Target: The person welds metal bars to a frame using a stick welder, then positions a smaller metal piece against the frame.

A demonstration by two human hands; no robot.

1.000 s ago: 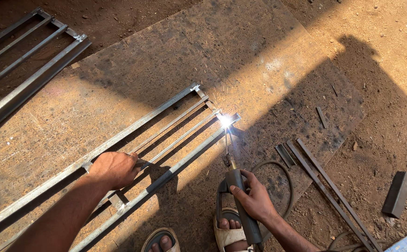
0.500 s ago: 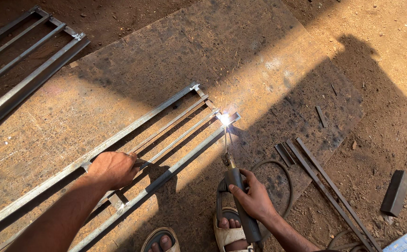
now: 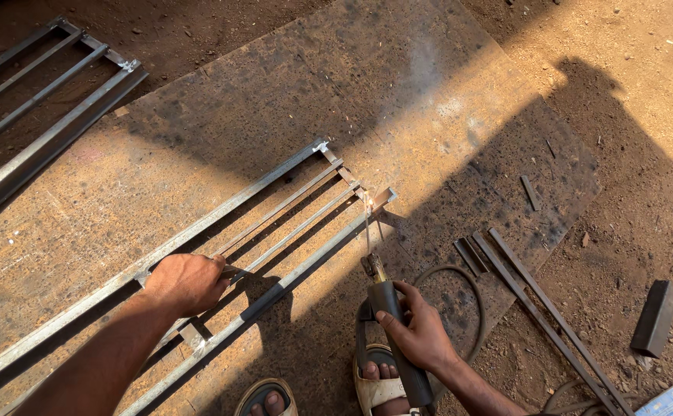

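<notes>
A long steel frame [image 3: 275,202] of parallel bars lies diagonally on a rusty steel plate [image 3: 259,100]. My left hand [image 3: 186,283] presses down on its inner bars near the middle. My right hand [image 3: 419,333] grips a black welding electrode holder [image 3: 393,327]. Its thin rod [image 3: 368,231] points up toward the frame's near corner [image 3: 375,199]. No arc is lit there, and faint smoke drifts above the plate.
A second barred frame [image 3: 40,108] lies at the top left on the dirt. Loose steel strips [image 3: 533,296] and short offcuts lie to the right, beside a dark block [image 3: 655,317]. A cable [image 3: 460,281] loops near my sandalled feet [image 3: 379,383].
The bright welding arc at the frame's corner has gone out. The rod tip has drawn slightly back from the joint. My left hand stays pressed on the bars.
</notes>
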